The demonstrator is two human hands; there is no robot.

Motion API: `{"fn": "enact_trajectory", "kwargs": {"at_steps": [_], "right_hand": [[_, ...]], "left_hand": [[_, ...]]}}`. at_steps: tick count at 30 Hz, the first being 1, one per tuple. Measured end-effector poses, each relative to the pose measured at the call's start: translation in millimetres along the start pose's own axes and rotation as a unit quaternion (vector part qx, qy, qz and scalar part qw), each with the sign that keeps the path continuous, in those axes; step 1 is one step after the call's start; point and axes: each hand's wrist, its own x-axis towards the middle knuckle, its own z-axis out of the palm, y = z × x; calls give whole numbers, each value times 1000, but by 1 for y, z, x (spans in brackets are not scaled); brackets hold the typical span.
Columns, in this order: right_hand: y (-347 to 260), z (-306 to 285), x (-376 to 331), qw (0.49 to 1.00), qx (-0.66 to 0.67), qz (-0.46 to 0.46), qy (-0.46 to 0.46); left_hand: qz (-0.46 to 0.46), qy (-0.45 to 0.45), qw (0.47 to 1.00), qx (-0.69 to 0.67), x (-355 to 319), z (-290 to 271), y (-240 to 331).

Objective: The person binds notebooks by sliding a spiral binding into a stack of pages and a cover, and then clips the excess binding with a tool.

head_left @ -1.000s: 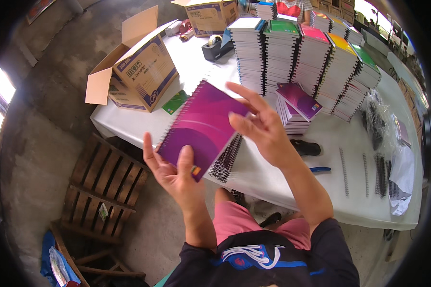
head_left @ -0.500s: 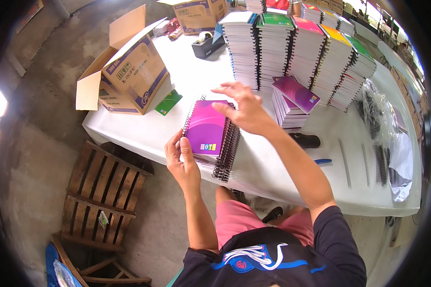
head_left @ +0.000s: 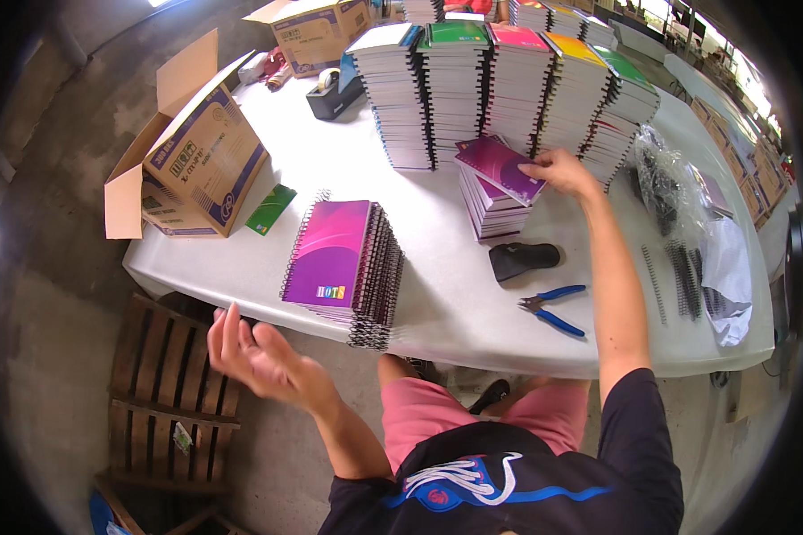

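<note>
My right hand point(head_left: 560, 171) grips the edge of the top purple notebook point(head_left: 501, 167), which lies askew on a short stack of purple notebooks point(head_left: 498, 214). Fingers loosely spread, my left hand point(head_left: 263, 358) is raised off the front edge of the table with nothing in it. Just beyond it stands a neat pile of purple spiral notebooks point(head_left: 328, 254), their wire coils showing along both sides. Blue-handled pliers point(head_left: 553, 309) lie with handles apart below my right forearm, beside a black pouch-like object point(head_left: 524, 260).
Tall stacks of spiral notebooks point(head_left: 455, 98) line the back. At left are an open carton point(head_left: 207, 165) and a green cover point(head_left: 270, 209); a tape dispenser point(head_left: 335, 96) sits behind. Loose wire coils point(head_left: 684, 281) and clear plastic wrapping point(head_left: 665, 178) lie at right. A wooden slatted chair point(head_left: 171, 392) stands by the table.
My right hand has moved from above the near pile to the short stack and taken hold of its top notebook. My left hand has let go of the pile and drawn back toward me.
</note>
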Motion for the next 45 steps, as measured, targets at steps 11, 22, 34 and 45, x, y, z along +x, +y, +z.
{"fn": "enact_trajectory", "kwargs": {"at_steps": [11, 22, 34, 45], "right_hand": [[-95, 39, -167, 919, 314, -174, 165], [70, 32, -192, 935, -266, 120, 201], [-3, 72, -238, 989, -100, -74, 75], [-1, 43, -229, 980, 157, -74, 97]], "left_hand": [[-479, -233, 683, -499, -80, 69, 95], [159, -607, 778, 32, -109, 73, 54], [102, -359, 926, -54, -167, 103, 53], [97, -369, 922, -60, -166, 96, 55]]}}
